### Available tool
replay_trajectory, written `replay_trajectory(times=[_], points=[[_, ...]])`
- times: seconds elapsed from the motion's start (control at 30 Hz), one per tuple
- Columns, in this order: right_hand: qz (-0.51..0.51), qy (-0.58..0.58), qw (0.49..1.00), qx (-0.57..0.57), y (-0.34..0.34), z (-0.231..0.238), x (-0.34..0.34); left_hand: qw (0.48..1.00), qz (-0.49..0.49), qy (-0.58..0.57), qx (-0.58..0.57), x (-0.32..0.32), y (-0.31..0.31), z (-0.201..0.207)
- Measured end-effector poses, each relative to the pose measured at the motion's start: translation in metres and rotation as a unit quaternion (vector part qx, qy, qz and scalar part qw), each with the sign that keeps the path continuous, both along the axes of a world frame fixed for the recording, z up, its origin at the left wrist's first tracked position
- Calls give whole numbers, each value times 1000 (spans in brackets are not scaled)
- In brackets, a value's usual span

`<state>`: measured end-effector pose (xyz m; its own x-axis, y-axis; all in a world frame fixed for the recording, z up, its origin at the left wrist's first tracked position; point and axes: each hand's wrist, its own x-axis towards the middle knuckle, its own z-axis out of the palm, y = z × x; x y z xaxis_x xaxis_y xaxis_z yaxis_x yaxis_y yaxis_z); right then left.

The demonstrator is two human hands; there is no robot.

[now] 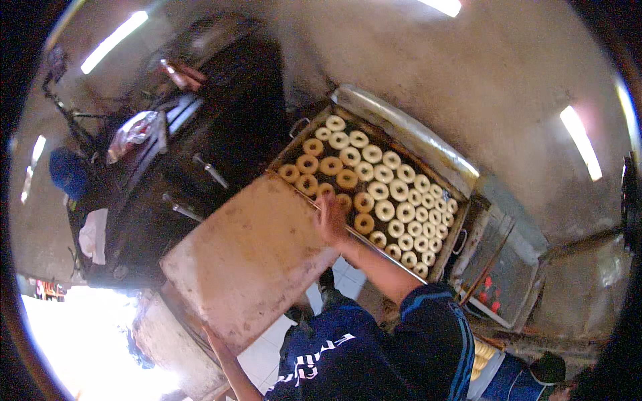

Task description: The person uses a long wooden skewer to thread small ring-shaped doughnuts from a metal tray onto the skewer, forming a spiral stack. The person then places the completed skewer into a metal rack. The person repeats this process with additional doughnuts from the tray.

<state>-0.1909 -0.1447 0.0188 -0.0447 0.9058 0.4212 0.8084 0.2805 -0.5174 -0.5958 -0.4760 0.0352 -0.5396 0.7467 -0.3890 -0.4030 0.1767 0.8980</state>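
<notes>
1. Now, the board (249, 257), a broad, flat, pale slab dusted with flour, is held tilted, its far edge against the near rim of the fryer (408, 130).
2. The right hand (331, 217) sits on that far edge, and its fingers (326, 202) curl over it and grip the board.
3. The left hand (214, 336) meets the board's near corner. Its fingers are hidden under the wood, so I cannot tell whether they clasp it or only prop it.
4. The board looks stiff and fairly heavy, and awkward for its width. The flour may make it slippery, so opposite edges, with hands wide apart, seem the surest hold.
5. Doughnuts (384, 190) float in rows across the fryer. Those nearest the board are browned and the rest are pale. Raw rings would be soft and easily dented, and the hot oil is just beside the right hand.
6. To the left stands a dark oven (221, 134) with a plastic bag (134, 130) on top. White floor tiles (267, 354) show below the board.
</notes>
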Motion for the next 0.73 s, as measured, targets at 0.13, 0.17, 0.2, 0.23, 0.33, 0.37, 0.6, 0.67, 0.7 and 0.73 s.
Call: replay_trajectory(times=[0.13, 0.17, 0.2, 0.23, 0.33, 0.37, 0.6, 0.67, 0.7, 0.73], points=[[348, 166, 897, -215, -143, 41, -111, 997, 70, -30, 9, -11, -74, 1], [443, 199, 845, -223, -174, 46, -128, 995, 91, -38, 13, -14, -97, -3], [533, 208, 781, -250, -203, 47, -144, 992, 113, -46, 19, -17, -122, -7], [552, 166, 768, -279, -222, 45, -158, 989, 135, -50, 24, -17, -151, -12], [595, 37, 728, -339, -261, 24, -198, 983, 174, 30, 51, -27, -232, -30], [589, -26, 715, -375, -269, 14, -207, 978, 201, 37, 44, -24, -262, -37], [483, -80, 802, -343, -313, -87, -244, 923, 370, -14, 108, -22, -391, -100], [461, -49, 785, -410, -318, -112, -231, 885, 460, -50, 49, -31, -392, -118], [434, -69, 787, -434, -318, -122, -225, 891, 449, -6, 62, -39, -391, -123], [411, -65, 790, -450, -316, -133, -219, 905, 422, 14, 49, -76, -383, -127]])
